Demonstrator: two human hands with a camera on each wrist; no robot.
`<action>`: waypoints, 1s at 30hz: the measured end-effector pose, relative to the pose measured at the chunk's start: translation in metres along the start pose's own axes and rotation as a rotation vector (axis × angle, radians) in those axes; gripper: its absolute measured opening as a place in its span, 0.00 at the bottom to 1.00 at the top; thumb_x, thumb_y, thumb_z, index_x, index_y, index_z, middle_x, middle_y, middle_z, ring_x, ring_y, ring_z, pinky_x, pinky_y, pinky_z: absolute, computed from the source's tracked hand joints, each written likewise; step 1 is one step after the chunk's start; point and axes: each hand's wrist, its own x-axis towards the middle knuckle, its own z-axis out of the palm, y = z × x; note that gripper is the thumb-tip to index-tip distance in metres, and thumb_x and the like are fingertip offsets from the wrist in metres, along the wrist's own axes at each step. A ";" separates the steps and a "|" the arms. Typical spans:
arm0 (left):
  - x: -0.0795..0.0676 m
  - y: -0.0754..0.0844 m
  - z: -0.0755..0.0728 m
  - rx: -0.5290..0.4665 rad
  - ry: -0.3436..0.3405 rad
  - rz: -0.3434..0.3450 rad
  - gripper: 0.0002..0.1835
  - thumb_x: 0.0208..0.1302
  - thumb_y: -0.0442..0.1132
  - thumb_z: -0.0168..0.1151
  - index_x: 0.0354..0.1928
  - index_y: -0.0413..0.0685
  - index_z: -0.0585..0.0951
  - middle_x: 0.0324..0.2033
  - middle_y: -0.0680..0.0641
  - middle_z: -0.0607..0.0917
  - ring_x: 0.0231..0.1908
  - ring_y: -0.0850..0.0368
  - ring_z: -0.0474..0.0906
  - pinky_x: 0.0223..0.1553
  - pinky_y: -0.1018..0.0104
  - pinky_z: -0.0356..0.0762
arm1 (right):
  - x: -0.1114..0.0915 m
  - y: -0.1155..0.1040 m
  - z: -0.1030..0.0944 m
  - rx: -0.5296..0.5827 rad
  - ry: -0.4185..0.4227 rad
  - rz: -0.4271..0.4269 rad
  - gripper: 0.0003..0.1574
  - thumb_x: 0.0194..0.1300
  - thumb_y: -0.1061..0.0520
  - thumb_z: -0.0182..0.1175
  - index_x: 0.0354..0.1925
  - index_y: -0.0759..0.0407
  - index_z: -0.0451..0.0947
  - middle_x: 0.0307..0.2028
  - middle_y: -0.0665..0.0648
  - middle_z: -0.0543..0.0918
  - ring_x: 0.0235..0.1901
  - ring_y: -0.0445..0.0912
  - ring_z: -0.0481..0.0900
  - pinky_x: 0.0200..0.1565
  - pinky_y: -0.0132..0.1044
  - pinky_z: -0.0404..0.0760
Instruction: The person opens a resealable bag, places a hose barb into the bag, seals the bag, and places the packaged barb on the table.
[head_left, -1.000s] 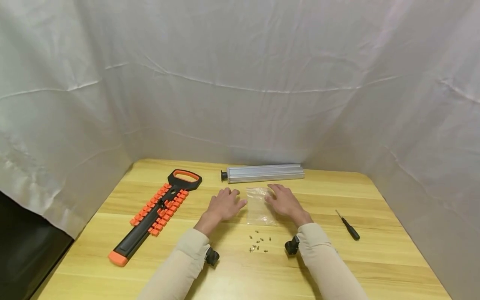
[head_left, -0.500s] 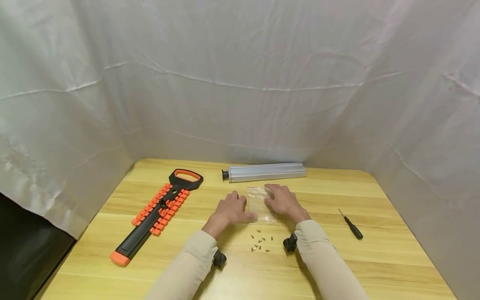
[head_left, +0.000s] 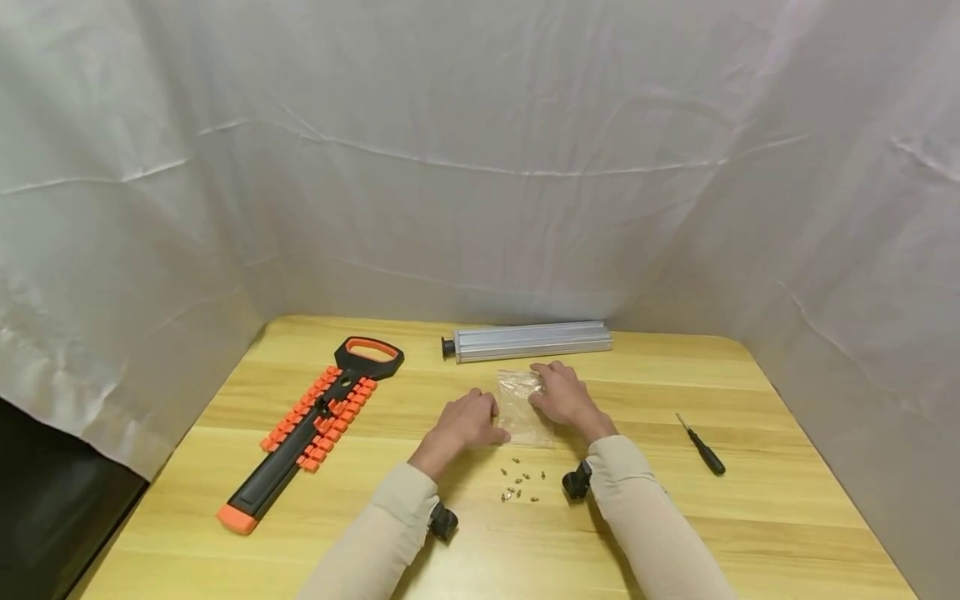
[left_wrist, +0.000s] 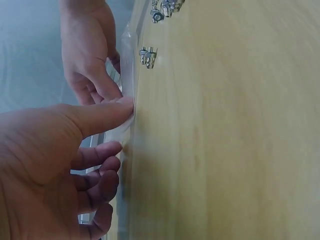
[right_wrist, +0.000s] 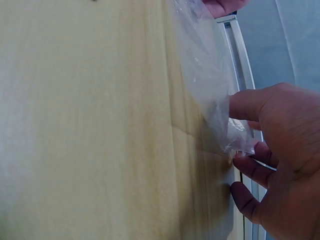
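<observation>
A small clear plastic zip bag [head_left: 519, 415] lies between both hands in the head view. My left hand [head_left: 467, 419] is at its near left side, thumb straight over the edge and fingers bent beneath in the left wrist view, pinching the bag [left_wrist: 128, 62]. On the far right side, my right hand [head_left: 564, 395] pinches the bag between thumb and fingers; the right wrist view shows the film [right_wrist: 202, 70] crumpled and raised there. Just nearer than the bag lie several small metal fittings [head_left: 518, 481], with hex collars and narrow tips.
Behind the hands lies a silver aluminium profile [head_left: 532, 342] with a black knob. A black holder with orange clips [head_left: 315, 425] is at left, a black-handled screwdriver [head_left: 705, 454] at right. Pale fabric [head_left: 480, 167] encloses the wooden table [head_left: 750, 533].
My left hand has moved right and come onto the bag's left edge. My right hand has stayed at its right side. The metal fittings have not moved.
</observation>
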 end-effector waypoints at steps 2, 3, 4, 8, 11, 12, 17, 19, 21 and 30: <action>-0.001 0.000 0.000 -0.021 -0.006 0.002 0.19 0.54 0.56 0.70 0.39 0.52 0.79 0.39 0.53 0.79 0.36 0.57 0.75 0.47 0.54 0.74 | 0.000 0.000 0.000 0.021 0.006 -0.005 0.38 0.61 0.53 0.61 0.69 0.57 0.65 0.60 0.65 0.71 0.59 0.61 0.69 0.58 0.60 0.69; -0.001 0.000 0.000 -0.026 -0.003 0.010 0.16 0.55 0.54 0.70 0.37 0.53 0.79 0.37 0.54 0.79 0.34 0.58 0.74 0.45 0.55 0.74 | 0.000 0.001 0.001 0.029 0.010 -0.004 0.38 0.61 0.54 0.61 0.68 0.59 0.65 0.59 0.65 0.72 0.58 0.60 0.70 0.58 0.58 0.70; -0.001 -0.001 0.001 -0.026 0.002 0.020 0.14 0.56 0.53 0.69 0.35 0.54 0.79 0.35 0.55 0.79 0.33 0.59 0.73 0.42 0.57 0.74 | 0.000 0.001 0.001 0.035 0.018 -0.008 0.37 0.61 0.54 0.61 0.67 0.60 0.66 0.58 0.65 0.73 0.57 0.60 0.70 0.58 0.57 0.70; 0.000 -0.002 0.001 -0.021 0.043 0.045 0.08 0.62 0.48 0.64 0.28 0.55 0.78 0.28 0.56 0.80 0.30 0.60 0.75 0.36 0.59 0.74 | 0.000 0.003 0.001 0.077 0.029 -0.008 0.32 0.61 0.55 0.61 0.63 0.62 0.71 0.51 0.64 0.74 0.51 0.56 0.72 0.57 0.52 0.72; 0.002 -0.003 0.001 -0.003 0.075 0.038 0.07 0.64 0.44 0.60 0.28 0.56 0.79 0.29 0.56 0.82 0.32 0.58 0.78 0.41 0.55 0.76 | 0.000 0.003 -0.001 0.126 0.027 -0.005 0.28 0.62 0.55 0.61 0.59 0.63 0.73 0.49 0.64 0.74 0.47 0.55 0.73 0.55 0.51 0.74; 0.002 -0.003 0.001 -0.001 0.083 0.035 0.07 0.65 0.43 0.59 0.28 0.55 0.79 0.29 0.55 0.82 0.33 0.57 0.79 0.42 0.53 0.77 | 0.000 0.002 -0.001 0.146 0.030 -0.002 0.27 0.62 0.55 0.60 0.58 0.63 0.73 0.49 0.64 0.75 0.47 0.55 0.74 0.54 0.51 0.74; 0.003 -0.005 -0.002 -0.018 0.105 0.035 0.05 0.67 0.40 0.52 0.33 0.53 0.75 0.26 0.54 0.79 0.29 0.57 0.76 0.36 0.57 0.75 | 0.001 0.001 -0.005 0.243 0.055 0.034 0.29 0.61 0.57 0.59 0.60 0.63 0.70 0.52 0.64 0.80 0.48 0.55 0.77 0.54 0.52 0.75; 0.004 -0.005 -0.004 -0.036 0.117 0.040 0.04 0.69 0.39 0.50 0.35 0.52 0.74 0.25 0.54 0.78 0.27 0.58 0.74 0.33 0.60 0.74 | 0.001 0.001 -0.007 0.268 0.055 0.052 0.31 0.64 0.53 0.58 0.63 0.62 0.68 0.53 0.65 0.80 0.49 0.56 0.78 0.55 0.53 0.75; 0.004 -0.006 -0.006 -0.061 0.126 0.042 0.04 0.70 0.39 0.50 0.36 0.52 0.74 0.26 0.54 0.78 0.26 0.59 0.73 0.32 0.62 0.73 | 0.001 0.000 -0.009 0.296 0.053 0.074 0.32 0.68 0.47 0.55 0.64 0.61 0.68 0.54 0.64 0.80 0.51 0.57 0.78 0.57 0.54 0.74; 0.004 -0.009 -0.017 -0.158 0.224 0.010 0.09 0.72 0.40 0.49 0.45 0.48 0.78 0.35 0.51 0.82 0.32 0.58 0.76 0.36 0.61 0.76 | -0.002 -0.004 -0.016 0.417 0.099 0.163 0.22 0.73 0.42 0.47 0.51 0.56 0.75 0.35 0.56 0.77 0.33 0.48 0.72 0.36 0.39 0.71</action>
